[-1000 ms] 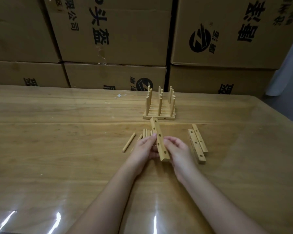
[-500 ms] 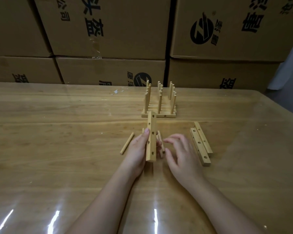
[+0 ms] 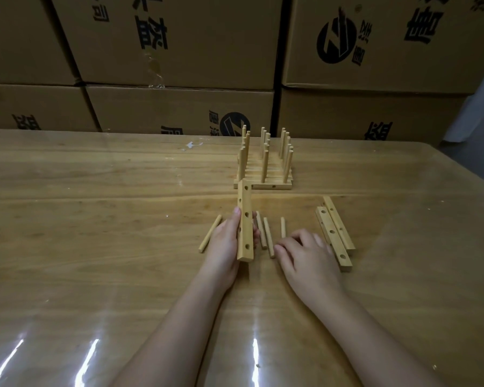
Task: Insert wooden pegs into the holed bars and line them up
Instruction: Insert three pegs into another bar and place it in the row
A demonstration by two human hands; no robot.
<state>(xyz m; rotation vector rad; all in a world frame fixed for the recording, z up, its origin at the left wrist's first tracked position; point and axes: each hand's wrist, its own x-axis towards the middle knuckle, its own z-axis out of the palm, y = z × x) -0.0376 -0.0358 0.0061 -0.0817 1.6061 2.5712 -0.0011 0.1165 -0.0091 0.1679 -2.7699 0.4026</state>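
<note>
Holed bar now gripped by left hand alone; right hand loosely curled, empty.

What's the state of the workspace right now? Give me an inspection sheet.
Surface: wooden table under a glossy clear cover, glare near the front.
Job's things: holed bar held tilted up, no pegs in it; single peg lying left of it; three pegs lying between the hands; two empty holed bars side by side at right; pegged bars lined up behind.
Clutter: small white scrap at the far side.
Grippers: left hand grips the holed bar; right hand loosely curled beside the pegs, holding nothing.
Cables: nothing seen.
Surroundings: stacked cardboard boxes with black print behind the table.
</note>
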